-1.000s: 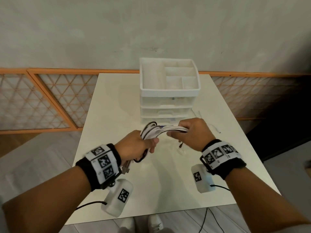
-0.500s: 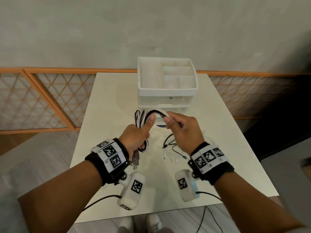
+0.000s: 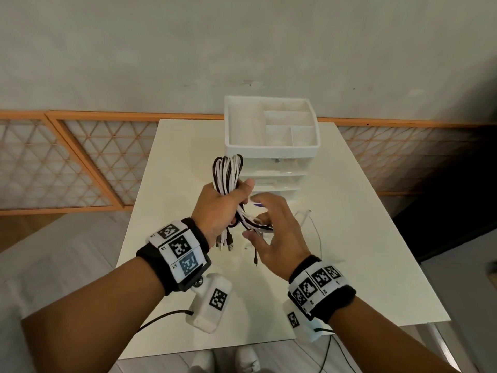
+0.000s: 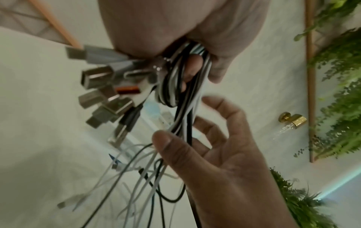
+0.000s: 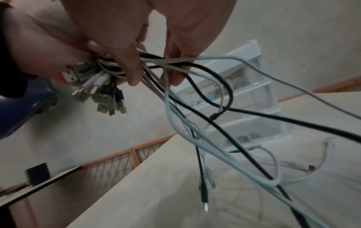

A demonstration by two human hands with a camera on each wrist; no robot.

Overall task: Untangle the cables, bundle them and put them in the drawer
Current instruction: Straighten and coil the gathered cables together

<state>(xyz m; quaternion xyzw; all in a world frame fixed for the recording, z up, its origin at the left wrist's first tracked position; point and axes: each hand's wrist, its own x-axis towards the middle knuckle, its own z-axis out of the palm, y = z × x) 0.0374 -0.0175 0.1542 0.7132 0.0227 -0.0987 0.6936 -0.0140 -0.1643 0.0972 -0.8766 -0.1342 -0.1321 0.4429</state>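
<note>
The bundling is about half done, judging by how things lie. The left hand [image 3: 217,208] grips a folded bunch of black and white cables [image 3: 228,173] above the worktop [image 3: 363,238], loops sticking up past the thumb and plugs hanging below the fist. The loose tails trail down past the right hand [image 3: 279,232], whose fingers [image 4: 166,143] are spread and only lightly curled around the strands, not clamping them. Those tails look yet to be wound in, and the drawer unit [image 3: 271,146] just behind has all its drawers closed, so stowing remains.
</note>
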